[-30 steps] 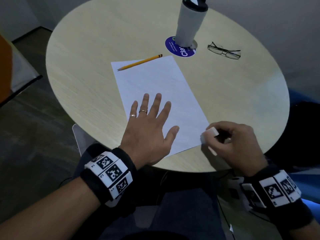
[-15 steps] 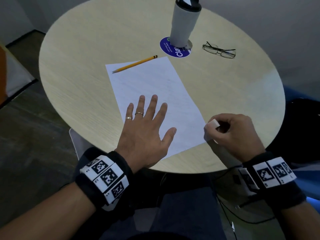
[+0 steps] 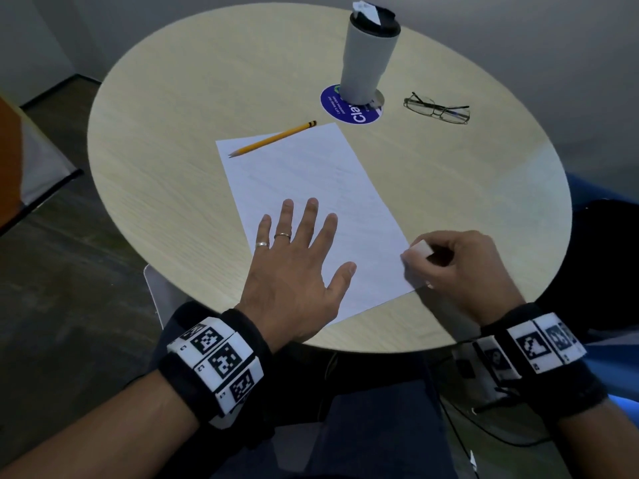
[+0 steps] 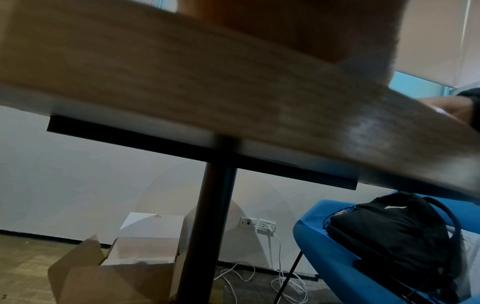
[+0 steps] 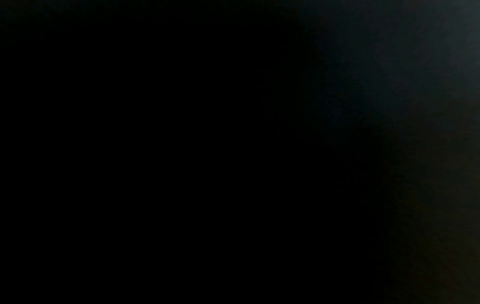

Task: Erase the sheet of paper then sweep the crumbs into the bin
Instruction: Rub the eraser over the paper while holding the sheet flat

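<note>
My left hand [image 3: 294, 267] stays flat, fingers spread, pinning sheet of paper [image 3: 311, 202] on table [image 3: 173, 133]; right hand [image 3: 460, 267] pinches eraser [image 3: 420, 249], now nudged onto sheet's right edge. Erasing probably starting; bin unseen.

Your left hand [image 3: 294, 271] wears two metal rings [image 3: 273, 239]; each wrist carries a black fabric band [image 3: 211, 361] bearing white square-patterned marker tiles [image 3: 539, 344].

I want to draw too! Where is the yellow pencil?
In the head view, the pencil lies slanted across the far left corner of the paper, left of the blue coaster.
</note>
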The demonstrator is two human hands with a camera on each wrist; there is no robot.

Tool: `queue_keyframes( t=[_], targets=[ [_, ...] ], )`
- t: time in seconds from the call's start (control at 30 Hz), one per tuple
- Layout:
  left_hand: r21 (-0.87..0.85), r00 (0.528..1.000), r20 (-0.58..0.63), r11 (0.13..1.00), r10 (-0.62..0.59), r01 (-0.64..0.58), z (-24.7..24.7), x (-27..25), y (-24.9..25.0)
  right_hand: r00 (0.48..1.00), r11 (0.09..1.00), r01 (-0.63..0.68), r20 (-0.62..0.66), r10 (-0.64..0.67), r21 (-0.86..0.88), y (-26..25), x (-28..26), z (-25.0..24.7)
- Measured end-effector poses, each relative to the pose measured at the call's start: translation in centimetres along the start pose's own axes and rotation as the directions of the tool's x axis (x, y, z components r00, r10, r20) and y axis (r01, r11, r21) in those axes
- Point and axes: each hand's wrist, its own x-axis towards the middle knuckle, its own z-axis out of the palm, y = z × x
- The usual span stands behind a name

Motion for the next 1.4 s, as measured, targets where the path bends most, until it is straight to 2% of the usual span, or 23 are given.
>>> queue_keyframes(
  t=[0.07, 0.2, 0.3, 0.37, 0.5, 0.6, 0.67, 0.77, 0.87, 0.97, 1.03, 1.1, 1.17, 1.23, 1.33, 1.4],
  targets=[
    [-0.002, 1.000, -0.006, 1.000, -0.003, 0.003, 0.0, -0.1, 0.0, 1.000, 1.000, 0.000, -0.018, 0.000, -0.011, 0.0, 0.1, -0.8],
    [-0.004, 1.000, -0.010, 1.000, -0.004, 0.004, 0.1, 0.0, 0.0, 0.997, 0.999, 0.039, 0.068, -0.040, 0.022, -1.6, -1.3, 0.8],
    [-0.010, 1.000, -0.006, 1.000, 0.001, -0.001, 0.0, 0.0, 0.0, 1.000, 0.999, -0.022, 0.023, 0.022, 0.033, -0.2, -0.3, 0.1],
    [-0.013, 1.000, -0.012, 1.000, 0.002, -0.002, 0.0, -0.1, 0.0, 1.000, 1.000, -0.008, -0.020, 0.008, -0.013, 0.1, -0.1, -0.4],
    [-0.008, 1.000, -0.020, 1.000, -0.003, 0.003, 0.1, -0.1, 0.0, 0.998, 0.998, 0.055, 0.043, -0.054, -0.011, -1.2, -1.6, 0.7],
    [-0.003, 1.000, -0.010, 1.000, 0.001, -0.001, 0.1, -0.1, 0.0, 0.999, 1.000, -0.026, 0.032, 0.026, 0.011, 0.3, -0.7, -0.5],
    [-0.003, 1.000, -0.014, 1.000, 0.001, -0.001, 0.1, -0.2, -0.1, 1.000, 1.000, -0.004, 0.020, 0.004, -0.027, 0.6, -0.6, -0.9],
    [-0.016, 1.000, -0.025, 1.000, 0.001, -0.001, 0.0, -0.1, 0.0, 0.996, 0.999, 0.035, 0.086, -0.034, -0.009, -0.3, -1.8, 0.2],
    [0.001, 1.000, -0.006, 1.000, 0.003, -0.003, 0.0, 0.0, -0.1, 0.999, 1.000, -0.024, 0.042, 0.024, 0.013, 0.9, -1.2, -0.7],
    [0.009, 1.000, -0.006, 1.000, 0.003, -0.003, -0.1, -0.1, -0.1, 0.999, 0.999, 0.023, 0.023, -0.022, -0.032, 1.2, -1.1, -1.5],
    [0.007, 1.000, -0.008, 1.000, -0.001, 0.001, -0.2, -0.1, 0.0, 0.996, 0.998, 0.062, 0.067, -0.060, -0.022, 0.5, -1.8, -0.7],
    [0.010, 1.000, -0.003, 1.000, -0.002, 0.002, -0.2, 0.0, 0.0, 0.996, 0.999, 0.031, 0.080, -0.030, -0.016, 0.8, -1.7, -0.5],
    [0.009, 1.000, 0.007, 1.000, 0.002, -0.002, -0.1, -0.1, 0.0, 0.999, 1.000, -0.014, 0.040, 0.015, -0.007, 1.8, -1.0, -1.5],
    [0.009, 1.000, -0.003, 1.000, 0.002, -0.002, -0.1, -0.2, 0.0, 1.000, 1.000, 0.009, 0.027, -0.009, -0.014, 1.5, -0.7, -1.8],
    [0.002, 1.000, -0.007, 1.000, 0.001, -0.001, -0.1, -0.1, 0.0, 0.991, 0.996, 0.092, 0.096, -0.090, -0.010, -0.3, -1.0, -0.2],
    [0.003, 1.000, -0.003, 1.000, 0.004, -0.004, -0.2, 0.0, 0.0, 0.996, 1.000, 0.012, 0.083, -0.013, 0.019, 0.4, -0.1, -0.3]
  ],
)
